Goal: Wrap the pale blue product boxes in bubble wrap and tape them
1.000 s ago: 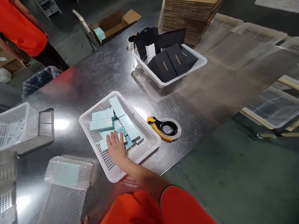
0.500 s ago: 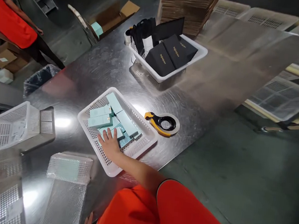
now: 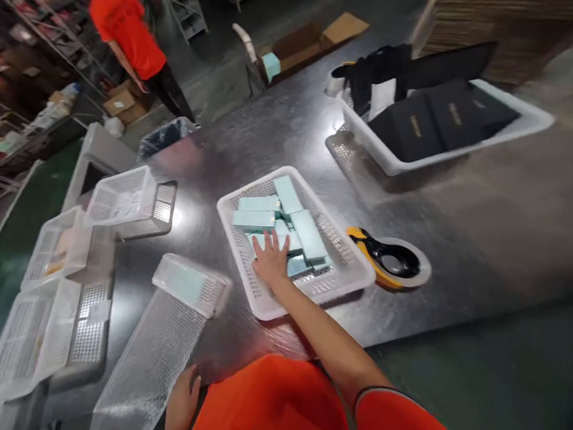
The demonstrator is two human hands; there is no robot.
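The right hand (image 3: 271, 265) lies flat, fingers spread, on the pale teal boxes (image 3: 285, 228) piled in a white perforated basket (image 3: 243, 251) near the front edge of the steel table (image 3: 274, 127); its grip is open and closed around nothing. The boxes lie loose and crosswise, several overlapping, filling the far half of the basket.

The left hand (image 3: 183, 400) rests at the near table edge, touching the end of a long bubble-wrap strip (image 3: 153, 357); whether its grip is around the wrap cannot be told. A bubble-wrapped teal box (image 3: 187, 283) sits at the far end of that strip, just left of the basket.

Just right of the basket lies a yellow-and-black tape dispenser (image 3: 383, 257) with its roll. Farther back stands a white tub (image 3: 525, 125) holding black boxes (image 3: 435, 124) with gold lettering and a black bag (image 3: 373, 79).

To the left, well apart, are several empty-looking white mesh baskets (image 3: 127, 201), some stacked. Beyond the table an open cardboard carton (image 3: 306, 43) sits on the floor, and another person in an orange shirt (image 3: 127, 27) stands by shelving.
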